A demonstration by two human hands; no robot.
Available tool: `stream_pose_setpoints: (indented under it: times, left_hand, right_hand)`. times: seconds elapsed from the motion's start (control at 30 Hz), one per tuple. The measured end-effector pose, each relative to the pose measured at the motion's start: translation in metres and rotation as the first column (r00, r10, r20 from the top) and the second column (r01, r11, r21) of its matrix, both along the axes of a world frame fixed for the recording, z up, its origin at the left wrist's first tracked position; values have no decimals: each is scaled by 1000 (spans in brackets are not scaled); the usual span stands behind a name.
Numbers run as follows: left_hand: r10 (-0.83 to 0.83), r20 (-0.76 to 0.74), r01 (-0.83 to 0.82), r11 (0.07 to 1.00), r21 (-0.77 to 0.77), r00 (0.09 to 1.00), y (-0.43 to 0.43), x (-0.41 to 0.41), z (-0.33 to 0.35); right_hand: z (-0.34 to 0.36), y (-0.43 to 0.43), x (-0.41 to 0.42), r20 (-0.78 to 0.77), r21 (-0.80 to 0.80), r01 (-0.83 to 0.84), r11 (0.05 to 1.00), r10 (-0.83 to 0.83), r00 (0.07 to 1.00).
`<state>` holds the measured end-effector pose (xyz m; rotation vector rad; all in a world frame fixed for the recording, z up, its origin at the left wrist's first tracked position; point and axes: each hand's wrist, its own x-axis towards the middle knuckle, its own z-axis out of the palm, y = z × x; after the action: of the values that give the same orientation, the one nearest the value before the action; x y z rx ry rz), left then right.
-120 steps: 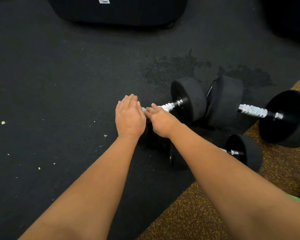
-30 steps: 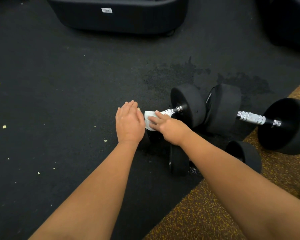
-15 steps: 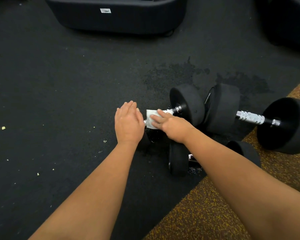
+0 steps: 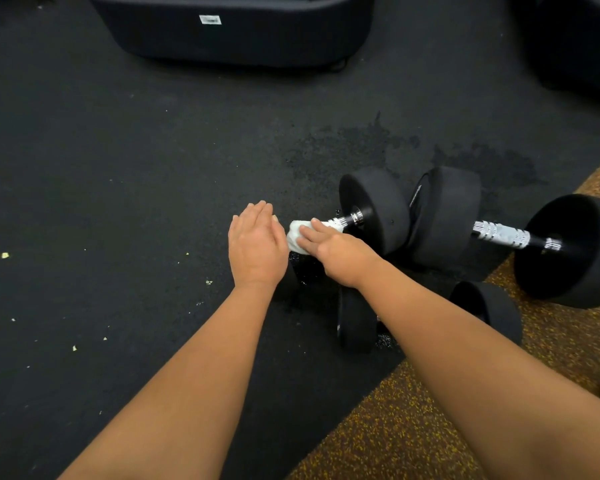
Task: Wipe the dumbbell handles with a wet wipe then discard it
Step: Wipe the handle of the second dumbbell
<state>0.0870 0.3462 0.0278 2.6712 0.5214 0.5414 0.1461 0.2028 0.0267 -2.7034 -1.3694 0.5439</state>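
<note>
1. The right grip [image 4: 336,254] holds a white wet wipe [image 4: 296,237] bunched on the knurled metal handle [image 4: 340,221] of the first dumbbell [image 4: 374,209]. Its fingers lie over the wipe; the thumb is hidden.
2. The left grip [image 4: 257,247] is flat, fingers straight and together, palm down just beside the wipe and over that dumbbell's left end. It holds nothing, and I cannot tell whether it touches the weight under it.
3. A second, larger dumbbell [image 4: 503,233] lies to the right, 1 head touching the first dumbbell's head, the other on the speckled brown mat [image 4: 395,427].
4. A third, smaller dumbbell [image 4: 355,320] lies nearer the person at the mat's edge, its handle hidden under the right forearm.
5. All 3 sit on the black floor [image 4: 118,168], near dark wet patches [image 4: 354,147]; pale crumbs [image 4: 4,255] dot its left side.
6. A black equipment base [image 4: 257,39] at the floor's far edge bears a white label [image 4: 210,19], its print too small to read.
</note>
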Motion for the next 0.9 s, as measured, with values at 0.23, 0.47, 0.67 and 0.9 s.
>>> stream_pose_setpoints:
  times: [0.23,0.47,0.67,0.9]
  left_hand:
    - [13,-7,-13,1000,-14,1000,0,0,-2]
    - [12,-14,-12,1000,-3,1000,1,0,-2]
    - [14,-17,-14,1000,-9,1000,0,0,-2]
    - [10,-1,-10,1000,-1,1000,-1,-1,-1]
  right_hand:
    - [-6,36,-1,56,27,23,999,-25,998]
    - [1,25,5,44,49,115,992,-117,992]
    - [3,44,2,89,-15,61,998,-59,994]
    - [-6,6,8,28,81,-106,991,104,994]
